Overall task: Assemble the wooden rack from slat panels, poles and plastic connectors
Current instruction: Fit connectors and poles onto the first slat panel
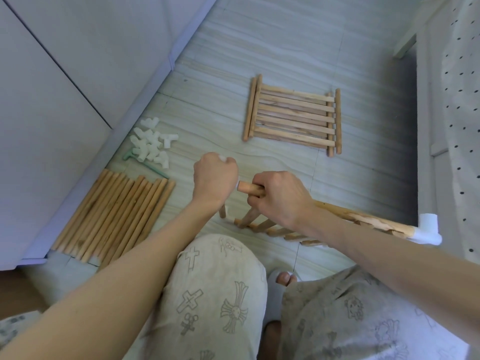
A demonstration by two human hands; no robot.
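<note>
A slat panel [361,222] stands tilted on edge in front of my knees, its top rail running left to right. My right hand [279,197] grips that rail near its bare left end [245,188]. A white plastic connector [428,229] caps the rail's right end. My left hand [215,179] is a closed fist just left of the rail's end, and a bit of white plastic shows between its fingers. More slat panels [293,116] lie stacked flat on the floor further ahead. Loose poles [117,216] lie side by side at the left, with a pile of white connectors [153,145] behind them.
A white cabinet [65,87] runs along the left. A green mallet [141,163] lies between the connectors and the poles. A white furniture leg [405,45] and dotted fabric [465,113] stand at the right. My knees and a slippered foot [283,279] fill the foreground.
</note>
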